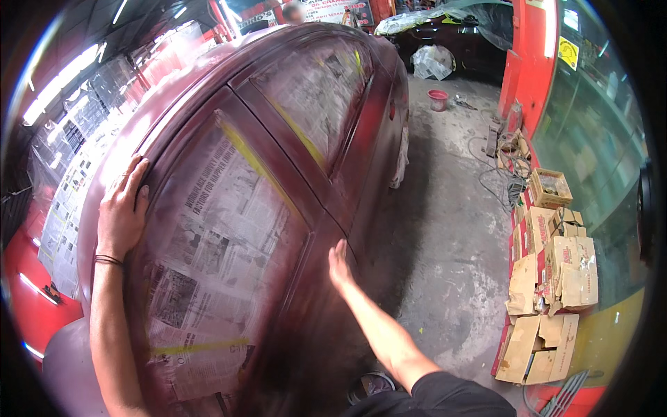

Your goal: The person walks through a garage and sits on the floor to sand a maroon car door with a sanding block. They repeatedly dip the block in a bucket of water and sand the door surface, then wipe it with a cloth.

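Note:
A dark maroon car with a dull, dusty finish fills the left and middle of the head view. Newspaper, held by yellow tape, covers its side windows. My left hand rests flat on the roof edge above the front window, fingers stretched out, a dark band round the wrist. My right hand is at the door panel just below the window line, near the seam between the doors. Its fingers are straight and seen edge-on; whether the palm touches the panel I cannot tell. Neither hand holds anything.
Worn cardboard boxes are stacked along the glass wall at right. Cables and tools lie by a red pillar. Farther off are a red tub and a plastic-draped dark car. My shoe shows on the concrete floor.

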The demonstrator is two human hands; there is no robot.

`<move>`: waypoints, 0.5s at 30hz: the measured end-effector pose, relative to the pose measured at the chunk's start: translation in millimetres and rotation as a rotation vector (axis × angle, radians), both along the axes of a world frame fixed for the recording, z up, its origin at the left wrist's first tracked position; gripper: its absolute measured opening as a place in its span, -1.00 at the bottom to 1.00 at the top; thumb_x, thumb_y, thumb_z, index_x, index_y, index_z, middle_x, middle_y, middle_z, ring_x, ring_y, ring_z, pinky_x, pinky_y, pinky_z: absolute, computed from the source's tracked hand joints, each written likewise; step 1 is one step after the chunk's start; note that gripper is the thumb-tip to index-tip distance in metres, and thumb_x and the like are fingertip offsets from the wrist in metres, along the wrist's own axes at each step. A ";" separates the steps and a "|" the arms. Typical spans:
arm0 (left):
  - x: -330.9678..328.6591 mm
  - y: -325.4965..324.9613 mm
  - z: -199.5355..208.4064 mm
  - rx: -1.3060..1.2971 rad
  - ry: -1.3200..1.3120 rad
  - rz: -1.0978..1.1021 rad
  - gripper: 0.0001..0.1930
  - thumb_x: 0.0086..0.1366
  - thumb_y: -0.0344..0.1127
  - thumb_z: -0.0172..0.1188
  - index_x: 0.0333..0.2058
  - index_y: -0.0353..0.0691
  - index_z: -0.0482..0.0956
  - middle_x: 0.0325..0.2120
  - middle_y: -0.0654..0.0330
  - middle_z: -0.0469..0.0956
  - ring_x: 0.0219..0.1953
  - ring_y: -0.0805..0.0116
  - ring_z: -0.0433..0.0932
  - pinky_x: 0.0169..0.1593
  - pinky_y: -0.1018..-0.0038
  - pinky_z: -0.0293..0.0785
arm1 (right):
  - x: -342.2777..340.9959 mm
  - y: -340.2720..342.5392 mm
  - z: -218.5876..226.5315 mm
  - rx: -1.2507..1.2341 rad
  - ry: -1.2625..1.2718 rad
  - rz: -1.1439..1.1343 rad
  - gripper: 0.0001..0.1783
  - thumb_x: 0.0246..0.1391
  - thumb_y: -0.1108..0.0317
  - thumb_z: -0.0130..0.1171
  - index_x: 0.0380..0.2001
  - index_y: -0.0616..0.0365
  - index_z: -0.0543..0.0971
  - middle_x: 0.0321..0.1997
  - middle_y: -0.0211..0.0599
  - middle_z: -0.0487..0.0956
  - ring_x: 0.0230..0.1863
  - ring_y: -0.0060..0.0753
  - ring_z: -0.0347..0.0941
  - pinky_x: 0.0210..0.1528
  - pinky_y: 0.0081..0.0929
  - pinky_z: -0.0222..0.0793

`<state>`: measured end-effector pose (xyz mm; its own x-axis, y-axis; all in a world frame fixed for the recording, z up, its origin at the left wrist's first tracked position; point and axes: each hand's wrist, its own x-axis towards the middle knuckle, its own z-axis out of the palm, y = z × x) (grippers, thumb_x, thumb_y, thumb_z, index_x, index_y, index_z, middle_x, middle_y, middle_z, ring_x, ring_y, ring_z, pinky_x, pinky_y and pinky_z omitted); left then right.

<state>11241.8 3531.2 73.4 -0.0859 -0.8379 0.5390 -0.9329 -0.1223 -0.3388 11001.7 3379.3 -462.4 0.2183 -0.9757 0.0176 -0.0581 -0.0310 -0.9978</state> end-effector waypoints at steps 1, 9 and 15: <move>2.0 4.6 -1.3 0.004 0.005 0.012 -0.52 0.49 -0.35 0.12 0.36 -0.05 0.47 0.40 0.09 0.43 0.42 0.00 0.42 0.44 0.14 0.37 | 1.4 -1.4 1.2 0.000 0.005 0.033 -0.08 0.59 -0.21 -0.46 0.61 0.34 -0.27 0.74 0.15 -0.41 0.75 0.05 -0.52 0.72 -0.14 -0.54; 18.0 25.5 -0.9 0.021 0.005 0.033 -0.51 0.46 -0.41 0.09 0.35 -0.13 0.48 0.39 0.01 0.44 0.41 -0.03 0.42 0.43 0.16 0.39 | 27.1 203.7 10.6 0.057 0.026 0.181 -0.10 0.60 -0.17 -0.41 0.61 0.34 -0.26 0.74 0.14 -0.40 0.74 0.13 -0.52 0.72 -0.08 -0.51; 10.1 1.0 -4.7 0.034 0.023 -0.045 -0.50 0.49 -0.41 0.05 0.38 -0.14 0.46 0.39 -0.01 0.44 0.43 -0.02 0.41 0.44 0.16 0.37 | -20.3 7.5 14.4 0.046 -0.030 0.134 -0.07 0.57 -0.26 -0.44 0.63 0.26 -0.27 0.74 0.08 -0.40 0.75 -0.05 -0.52 0.73 -0.25 -0.47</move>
